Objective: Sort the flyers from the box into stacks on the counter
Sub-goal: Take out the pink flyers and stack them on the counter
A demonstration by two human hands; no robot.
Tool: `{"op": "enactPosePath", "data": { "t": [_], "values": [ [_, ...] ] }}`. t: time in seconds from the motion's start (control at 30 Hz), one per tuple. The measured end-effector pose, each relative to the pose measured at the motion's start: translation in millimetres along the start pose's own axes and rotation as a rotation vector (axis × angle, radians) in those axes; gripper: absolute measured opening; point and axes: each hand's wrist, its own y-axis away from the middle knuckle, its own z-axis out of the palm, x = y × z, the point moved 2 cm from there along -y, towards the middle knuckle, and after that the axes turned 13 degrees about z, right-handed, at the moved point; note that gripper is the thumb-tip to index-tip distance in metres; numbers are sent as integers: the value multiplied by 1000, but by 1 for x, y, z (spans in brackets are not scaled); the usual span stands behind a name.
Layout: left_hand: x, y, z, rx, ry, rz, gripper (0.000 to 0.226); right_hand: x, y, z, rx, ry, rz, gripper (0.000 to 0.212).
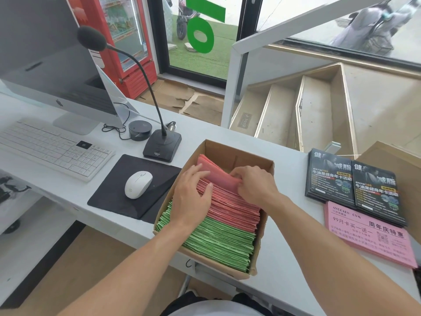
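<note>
While both hands work inside the box (237, 153), the right hand (252, 183) pinches a pink flyer bundle (218, 176) as the left hand (191, 197) lies flat; lifting it to the pink stack (369, 238) right of the box seems next.

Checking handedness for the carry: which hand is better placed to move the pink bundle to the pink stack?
Right hand: it already pinches the pink bundle, and the pink stack lies on its side.
</note>
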Motion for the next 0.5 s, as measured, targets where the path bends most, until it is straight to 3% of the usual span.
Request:
{"op": "enactPosePath", "data": {
  "t": [0.13,0.23,0.3,0.37,0.43,0.5],
  "values": [
    [34,-20,-30,345,230,163,19,11,21,-27,332,-128,-52,34],
    [52,-65,-53,376,419,-13,17,34,37,-66,484,-327,-227,28],
    [61,-92,-54,99,521,-197,27,51,51,-87,478,-447,-352,30],
    [77,-98,-31,-402,646,-341,48,66,66,-102,455,-629,-386,37],
    [100,-81,-1,-800,879,-456,49,81,76,-109,407,-802,-366,43],
    [127,-62,24,-848,1143,-608,36,98,84,-107,360,-873,-308,44]
  ]
}}
